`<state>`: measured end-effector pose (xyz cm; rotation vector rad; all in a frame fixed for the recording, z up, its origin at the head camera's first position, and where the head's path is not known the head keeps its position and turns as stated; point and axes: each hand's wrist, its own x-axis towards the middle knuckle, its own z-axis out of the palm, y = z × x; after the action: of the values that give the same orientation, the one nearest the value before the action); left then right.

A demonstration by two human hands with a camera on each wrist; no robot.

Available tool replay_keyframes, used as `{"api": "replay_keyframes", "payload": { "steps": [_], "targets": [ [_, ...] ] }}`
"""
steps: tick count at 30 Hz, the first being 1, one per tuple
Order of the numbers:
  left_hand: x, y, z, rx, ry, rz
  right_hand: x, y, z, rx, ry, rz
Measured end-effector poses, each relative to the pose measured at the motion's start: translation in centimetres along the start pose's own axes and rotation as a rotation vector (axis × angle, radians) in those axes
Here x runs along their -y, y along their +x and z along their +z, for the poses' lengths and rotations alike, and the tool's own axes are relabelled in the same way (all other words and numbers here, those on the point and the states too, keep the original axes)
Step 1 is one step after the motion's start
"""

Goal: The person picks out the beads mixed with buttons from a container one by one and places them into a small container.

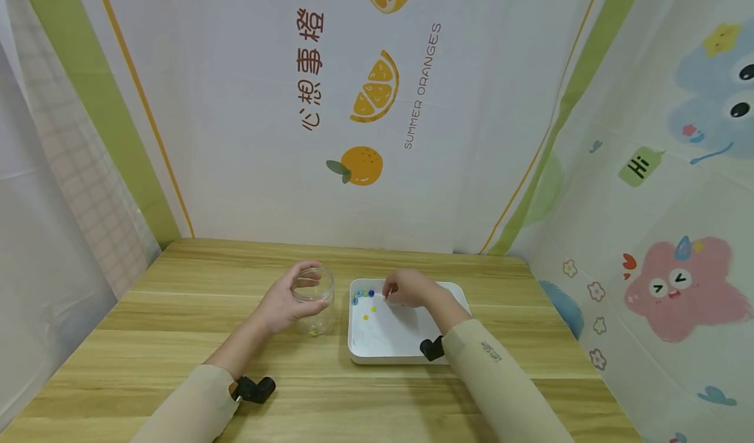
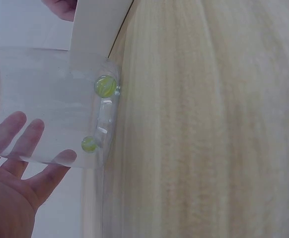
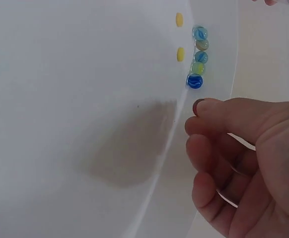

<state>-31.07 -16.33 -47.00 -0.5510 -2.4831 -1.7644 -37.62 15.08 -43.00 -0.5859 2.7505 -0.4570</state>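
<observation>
Upright on the table stands a clear plastic jar (image 1: 321, 309), its top uncovered. My left hand (image 1: 288, 302) grips it around the upper part, fingers behind the wall and thumb in front. Yellow-green marbles (image 2: 105, 87) lie at the jar's bottom. To the right is a white tray (image 1: 377, 345), with my right hand (image 1: 410, 288) over its far side. Between thumb and forefinger it pinches a small dark red piece (image 3: 197, 107), mostly hidden by the fingertips. Several blue and yellow-green glass marbles (image 3: 200, 57) line the tray's edge, near two small yellow oval pieces (image 3: 180, 54).
Jar and tray stand side by side on a wood-grain table (image 1: 306, 397). A printed curtain (image 1: 265, 168) hangs behind the far table edge, and another patterned cloth (image 1: 648, 207) hangs at the right. The tray has a low raised rim.
</observation>
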Motion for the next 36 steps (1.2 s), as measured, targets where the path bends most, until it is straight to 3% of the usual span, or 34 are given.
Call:
{"api": "replay_keyframes", "payload": {
  "steps": [26, 36],
  "targets": [
    [0.2, 0.0, 0.0, -0.002, 0.017, 0.011, -0.3, -1.1, -0.4, -0.073, 0.218, -0.139],
    [0.0, 0.0, 0.0, 0.002, 0.017, 0.002, -0.3, -1.5, -0.7, -0.110, 0.272, -0.135]
  ]
}}
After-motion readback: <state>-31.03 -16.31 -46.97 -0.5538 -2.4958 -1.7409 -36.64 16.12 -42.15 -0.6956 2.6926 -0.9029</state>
